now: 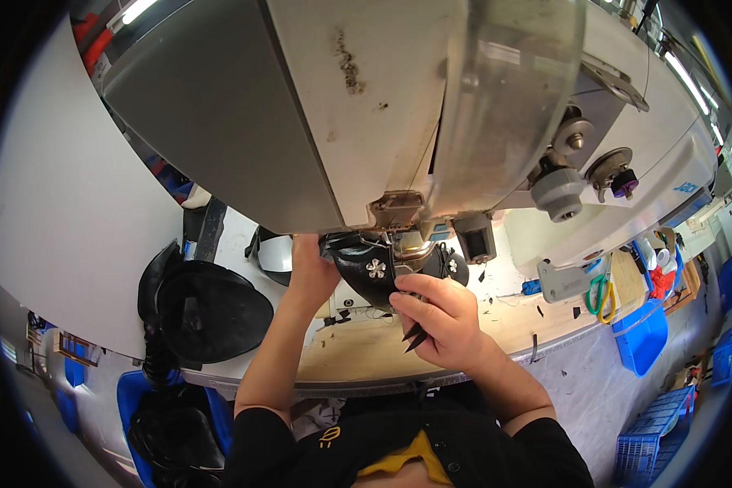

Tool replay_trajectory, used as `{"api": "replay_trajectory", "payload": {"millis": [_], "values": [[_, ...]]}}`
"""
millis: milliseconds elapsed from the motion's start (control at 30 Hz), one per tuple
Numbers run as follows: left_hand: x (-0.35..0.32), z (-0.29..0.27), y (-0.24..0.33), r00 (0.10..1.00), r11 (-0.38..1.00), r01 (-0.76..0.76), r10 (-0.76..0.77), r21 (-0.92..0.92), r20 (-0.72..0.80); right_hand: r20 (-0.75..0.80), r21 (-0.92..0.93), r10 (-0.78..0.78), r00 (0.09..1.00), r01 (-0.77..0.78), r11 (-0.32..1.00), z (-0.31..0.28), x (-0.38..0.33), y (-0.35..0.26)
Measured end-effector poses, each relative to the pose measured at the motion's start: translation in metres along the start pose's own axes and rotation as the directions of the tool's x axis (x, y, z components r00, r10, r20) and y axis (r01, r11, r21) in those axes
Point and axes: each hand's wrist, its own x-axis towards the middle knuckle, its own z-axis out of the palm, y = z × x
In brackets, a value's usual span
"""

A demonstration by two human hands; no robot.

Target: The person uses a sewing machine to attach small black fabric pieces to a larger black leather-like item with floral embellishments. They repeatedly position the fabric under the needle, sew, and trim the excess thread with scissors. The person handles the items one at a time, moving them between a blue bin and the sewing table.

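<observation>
A glossy black curved piece [354, 273], like a bag or shoe part, lies under the needle area of a large sewing machine [366, 106]. It carries silver flower ornaments [375, 268]. My left hand [314, 272] grips its left side, with the fingertips hidden behind the piece and the machine head. Close to its front edge, my right hand [441, 317] is closed, thumb and forefinger pressed together near the edge. A small black tool with two pointed tips [416, 337] sticks out below those fingers. Most of that tool is covered by the hand.
Black moulded pieces [211, 313] are stacked on the table at left, above a blue bin [130, 423] of similar parts. Scissors with green and orange handles [602, 298] lie at right, by a hanging blue tray [642, 337]. Black scraps dot the tabletop [496, 313].
</observation>
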Motion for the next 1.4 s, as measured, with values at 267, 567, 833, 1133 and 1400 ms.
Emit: {"api": "replay_trajectory", "payload": {"millis": [267, 567, 833, 1133, 1400], "values": [[0.019, -0.030, 0.031, 0.872, 0.872, -0.490, 0.490, 0.021, 0.012, 0.127, -0.368, 0.104, 0.986, -0.051, 0.928, 0.002, 0.006, -0.018], [0.025, -0.040, 0.110, 0.873, 0.908, -0.417, 0.391, 0.033, 0.292, 0.132, -0.415, 0.058, 0.990, 0.002, 0.910, -0.044, 0.025, 0.006], [0.013, -0.044, 0.096, 0.867, 0.891, -0.447, 0.408, 0.083, 0.286, -0.386, -0.589, 0.091, 0.918, -0.321, 0.741, -0.212, -0.013, 0.014], [0.012, -0.035, 0.090, 0.872, 0.903, -0.429, 0.416, -0.006, 0.260, -0.666, 0.259, 0.569, 0.482, -0.566, 0.783, -0.510, -0.076, 0.166], [0.015, -0.039, 0.093, 0.852, 0.880, -0.474, 0.446, 0.042, 0.276, -0.783, -0.240, 0.381, 0.491, -0.804, 0.544, -0.548, 0.000, 0.162]]}}
